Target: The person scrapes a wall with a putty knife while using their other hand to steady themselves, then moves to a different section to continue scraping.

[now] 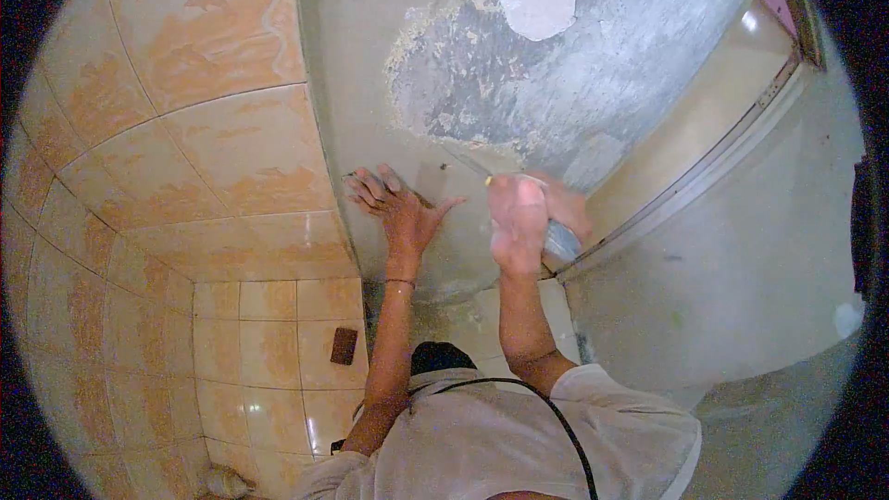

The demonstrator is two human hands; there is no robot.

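Observation:
My right hand (523, 213) is closed around a scraper (562, 241). Its bluish handle end sticks out below the fist, and a thin blade points up and left toward the wall. The blade's tip is at the lower edge of a rough grey patch (463, 97), where the beige coat (356, 56) is broken and flaky. My left hand (403, 218) lies against the beige wall with fingers spread, to the left of the scraper, and holds nothing.
Orange and cream tiles (213, 148) cover the wall at left. A brown block (344, 346) lies on the tiled floor (269, 347). At right is a pale door-like panel with a frame (685, 194). A black cable (565, 421) runs across my shirt.

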